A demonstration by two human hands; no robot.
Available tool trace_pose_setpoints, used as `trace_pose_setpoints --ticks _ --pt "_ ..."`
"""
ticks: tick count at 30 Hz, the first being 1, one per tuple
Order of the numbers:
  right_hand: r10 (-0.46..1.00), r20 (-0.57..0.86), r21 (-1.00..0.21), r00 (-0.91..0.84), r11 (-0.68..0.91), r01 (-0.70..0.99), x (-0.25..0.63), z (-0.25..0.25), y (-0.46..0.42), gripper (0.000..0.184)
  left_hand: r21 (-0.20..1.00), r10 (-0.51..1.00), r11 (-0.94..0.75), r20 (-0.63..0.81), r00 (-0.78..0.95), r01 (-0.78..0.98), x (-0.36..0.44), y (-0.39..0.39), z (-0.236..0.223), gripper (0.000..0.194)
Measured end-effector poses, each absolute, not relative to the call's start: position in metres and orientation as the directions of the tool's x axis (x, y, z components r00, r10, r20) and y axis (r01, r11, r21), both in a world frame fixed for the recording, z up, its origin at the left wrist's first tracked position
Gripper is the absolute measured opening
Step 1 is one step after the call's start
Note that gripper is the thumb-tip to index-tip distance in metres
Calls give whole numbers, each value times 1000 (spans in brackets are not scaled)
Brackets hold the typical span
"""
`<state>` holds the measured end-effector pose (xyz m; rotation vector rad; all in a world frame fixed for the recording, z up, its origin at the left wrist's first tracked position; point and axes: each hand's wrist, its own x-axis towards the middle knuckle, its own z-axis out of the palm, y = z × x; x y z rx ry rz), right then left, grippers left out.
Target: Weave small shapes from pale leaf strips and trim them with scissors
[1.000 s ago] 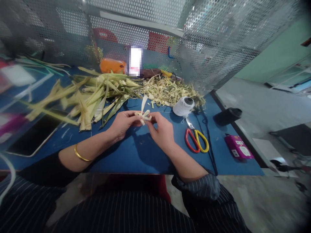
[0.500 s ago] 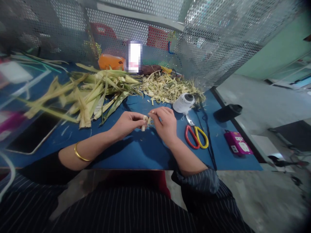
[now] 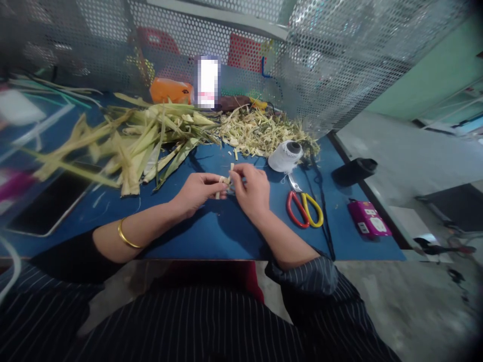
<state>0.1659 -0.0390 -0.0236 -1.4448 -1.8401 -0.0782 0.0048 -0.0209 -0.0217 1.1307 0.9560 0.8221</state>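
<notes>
Over the blue table, my left hand pinches a small folded piece of pale corn husk between thumb and fingertips. Close against it, my right hand has its thumb and fingers closed on the same husk, a narrow end of which sticks up past the fingertips. How the strip is folded is partly hidden by the fingers. To the right of my right hand stand a white thread cone, tilted, and scissors with one red and one yellow handle, lying flat.
Long corn husks lie in a heap at the back left, beside a pile of husk scraps. A lit phone stands behind them. Further right are a black cylinder and a purple pack. Another phone lies left.
My right hand has shifted slightly left, and the husk piece between my fingers has turned, its narrow end now pointing up. The whole view has moved a little.
</notes>
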Motion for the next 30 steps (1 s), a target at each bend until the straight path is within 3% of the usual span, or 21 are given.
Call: trace_pose_setpoints --ticks 4,8,11,17,20,22,25,28,30 --pt "657 753 -300 -40 396 868 175 -11 -43 15 903 921 346 -276 274 -253 3 -14 -16 16" --pt "687 663 -115 -297 485 867 175 -13 -40 16 824 887 441 -341 311 -355 1 -9 -15 12" --pt "701 601 -52 -382 512 857 170 -19 -40 22 790 866 482 -361 347 -379 1 -10 -18 10" --pt "725 564 -67 -396 518 853 159 -23 -47 25 954 956 221 -172 237 -202 3 -14 -26 28" --pt "757 556 -202 -342 523 828 157 -24 -48 26 957 972 187 -147 184 -223 3 -13 -27 31" --pt "825 507 -458 -249 503 733 156 -25 -46 28 944 975 193 -154 159 -269 3 -12 -26 31" --pt "954 298 -889 -18 285 358 159 -27 -39 26 928 966 233 -188 175 -291 2 -10 -23 30" --pt "981 140 -989 132 144 -23 164 -28 -31 18 896 937 321 -252 241 -308 1 -9 -21 28" --pt "982 126 -981 137 144 -129 165 -28 -28 20 863 912 381 -292 286 -333 1 -9 -19 26"
